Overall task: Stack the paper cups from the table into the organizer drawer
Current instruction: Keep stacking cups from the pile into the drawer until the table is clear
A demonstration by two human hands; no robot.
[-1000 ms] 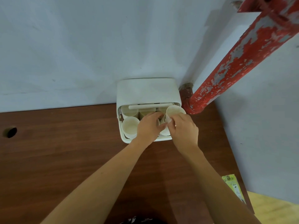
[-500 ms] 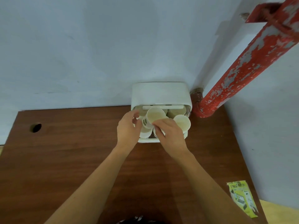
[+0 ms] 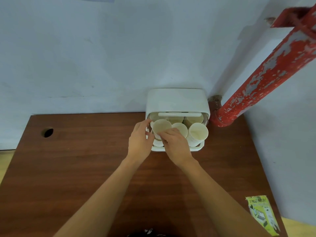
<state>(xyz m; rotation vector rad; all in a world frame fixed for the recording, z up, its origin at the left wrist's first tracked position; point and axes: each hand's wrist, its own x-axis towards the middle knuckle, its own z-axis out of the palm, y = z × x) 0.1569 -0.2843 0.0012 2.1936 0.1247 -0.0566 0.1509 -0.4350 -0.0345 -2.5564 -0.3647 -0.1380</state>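
A white organizer (image 3: 177,100) stands at the table's far edge against the wall, its drawer (image 3: 199,147) pulled out toward me. Several cream paper cups stand in the drawer. My right hand (image 3: 176,146) grips one paper cup (image 3: 161,128) at the drawer's front left, above another cup. My left hand (image 3: 139,141) holds the same cup from its left side, fingers curled round it. A tall stack of cups (image 3: 197,133) leans at the drawer's front right, and another cup (image 3: 180,128) sits in the middle.
The brown wooden table (image 3: 85,168) has a round cable hole (image 3: 47,132) at its far left. A red peeling pipe (image 3: 266,71) rises at the right of the organizer. A green printed packet (image 3: 261,216) lies near the table's right edge.
My right hand carried the cup from the drawer's right side over to its front left and lowered it. My left hand shifted left to meet it. The view moved right.
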